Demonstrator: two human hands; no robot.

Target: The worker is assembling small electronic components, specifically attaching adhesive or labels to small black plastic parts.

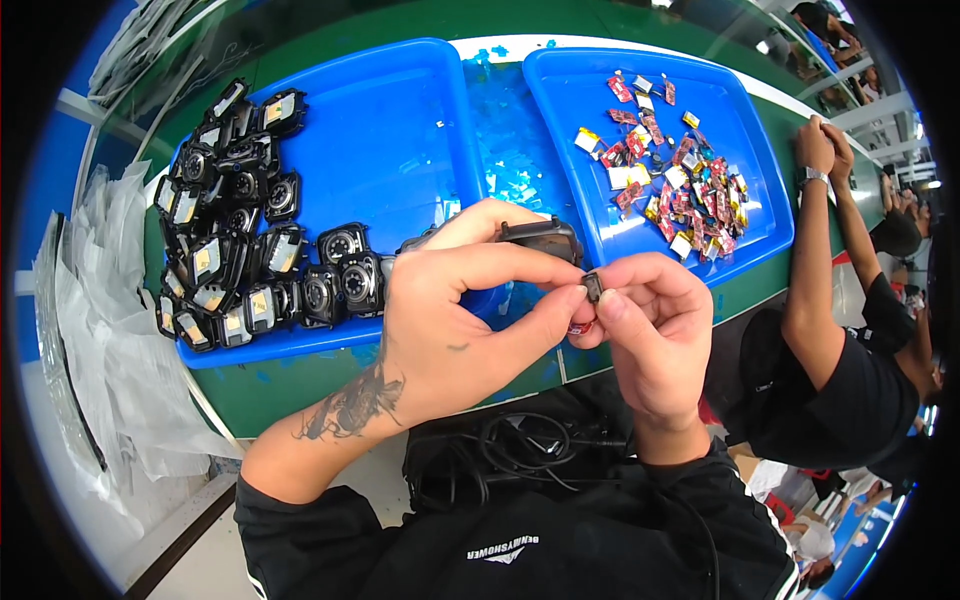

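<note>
My left hand (450, 310) is closed in front of the gap between two blue trays. A black watch case (542, 238) shows beyond its index finger, seemingly tucked into the other fingers, which are mostly hidden. The left thumb and index fingertip meet at a small dark rectangular part (593, 287). My right hand (655, 325) pinches that same part between thumb and index finger. Just under the fingertips a small red piece (580, 327) peeks out, mostly covered by the right hand; it looks like the circuit boards in the right tray.
Black watch cases (245, 185) are heaped along the left side of the left blue tray (440, 75). Red circuit boards and silvery battery cells (690, 195) lie in the right tray (555, 70). Blue film scraps (515, 150) litter the gap. Another person's forearms (812, 230) rest at right.
</note>
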